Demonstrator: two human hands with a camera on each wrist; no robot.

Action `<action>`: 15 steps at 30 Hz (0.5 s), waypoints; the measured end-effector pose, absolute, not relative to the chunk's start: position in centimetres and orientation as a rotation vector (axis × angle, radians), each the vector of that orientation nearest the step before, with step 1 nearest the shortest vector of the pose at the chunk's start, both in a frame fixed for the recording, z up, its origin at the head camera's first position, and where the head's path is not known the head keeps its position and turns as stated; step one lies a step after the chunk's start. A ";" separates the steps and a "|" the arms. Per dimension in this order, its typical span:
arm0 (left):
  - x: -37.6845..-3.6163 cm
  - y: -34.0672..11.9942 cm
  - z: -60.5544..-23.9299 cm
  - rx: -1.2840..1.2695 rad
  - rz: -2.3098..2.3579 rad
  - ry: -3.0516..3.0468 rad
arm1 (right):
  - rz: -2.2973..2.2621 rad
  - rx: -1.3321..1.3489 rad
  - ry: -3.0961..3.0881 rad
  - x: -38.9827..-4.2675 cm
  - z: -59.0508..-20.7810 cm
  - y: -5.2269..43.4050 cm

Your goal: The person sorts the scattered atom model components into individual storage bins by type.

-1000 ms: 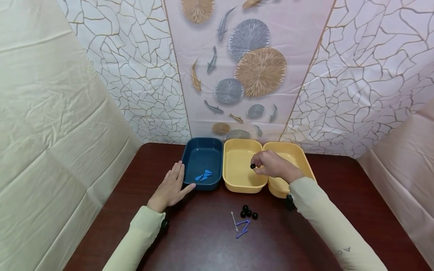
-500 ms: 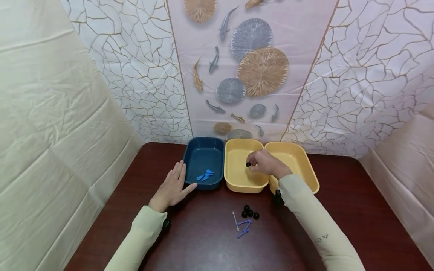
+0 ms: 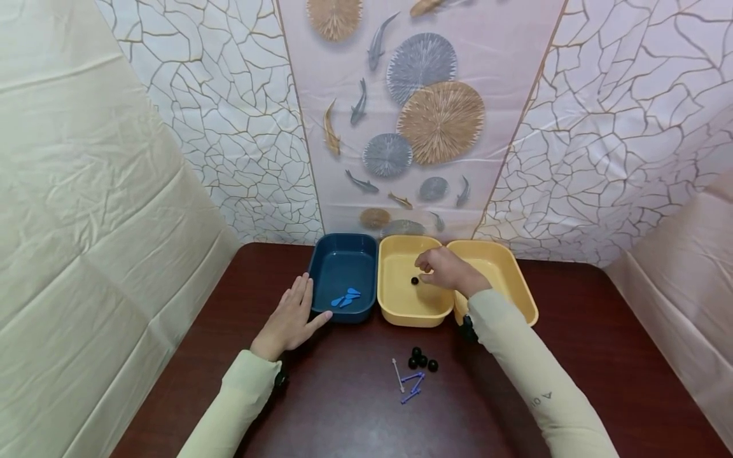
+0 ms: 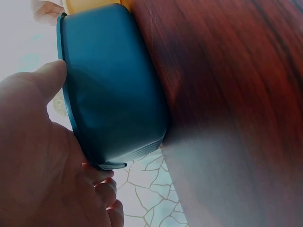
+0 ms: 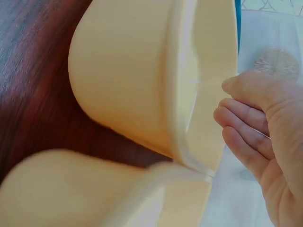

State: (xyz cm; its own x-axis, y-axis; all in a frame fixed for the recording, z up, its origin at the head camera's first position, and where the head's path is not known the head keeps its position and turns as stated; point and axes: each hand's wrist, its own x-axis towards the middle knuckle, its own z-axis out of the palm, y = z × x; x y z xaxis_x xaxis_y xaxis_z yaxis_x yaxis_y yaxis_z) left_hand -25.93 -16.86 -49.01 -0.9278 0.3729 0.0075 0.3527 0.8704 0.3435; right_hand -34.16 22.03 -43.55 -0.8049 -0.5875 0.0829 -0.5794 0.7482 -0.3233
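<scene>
My left hand [image 3: 286, 320] rests on the rim of a dark blue tray [image 4: 111, 85], its fingers straight and the thumb along the near edge. Several small blue teardrop-shaped pieces [image 3: 346, 298] lie in that tray. Over the middle yellow tray [image 3: 415, 320] is my right hand [image 3: 448, 270], with nothing between thumb and fingers; in the right wrist view the fingers are relaxed and bent. One black ball [image 3: 415, 280] is just left of the fingertips, apart from them, within the yellow tray's outline. Whether it touches the bottom I cannot tell.
A second yellow tray [image 3: 518, 289] stands at the right, partly behind the right forearm. On the table [image 3: 343, 407] in front lie several black balls [image 3: 422, 360], a grey rod [image 3: 397, 375] and several purple rods [image 3: 410, 395]. A patterned cloth [image 3: 395, 127] hangs behind.
The right hand has moved slightly left over the middle yellow tray and let go of the black ball it pinched. The left hand has stayed on the blue tray's rim.
</scene>
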 end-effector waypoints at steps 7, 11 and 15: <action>-26.0 -16.9 -49.2 0.584 0.526 2.992 | -0.454 -0.967 2.895 -32.5 -41.4 22.6; -26.0 -16.8 -49.3 0.581 0.518 2.986 | -0.447 -0.981 2.897 -31.1 -40.6 22.8; -26.1 -16.8 -49.3 0.575 0.511 2.995 | -0.438 -0.998 2.897 -29.6 -40.1 22.9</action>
State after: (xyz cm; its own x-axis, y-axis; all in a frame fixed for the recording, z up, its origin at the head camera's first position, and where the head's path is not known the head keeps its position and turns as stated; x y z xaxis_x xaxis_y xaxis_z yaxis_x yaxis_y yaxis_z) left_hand -26.11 -16.81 -49.34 -0.9297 0.3680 0.0139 0.3518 0.8763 0.3291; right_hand -29.63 22.87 -40.14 -0.7910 -0.6099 0.0482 -0.5969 0.7520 -0.2796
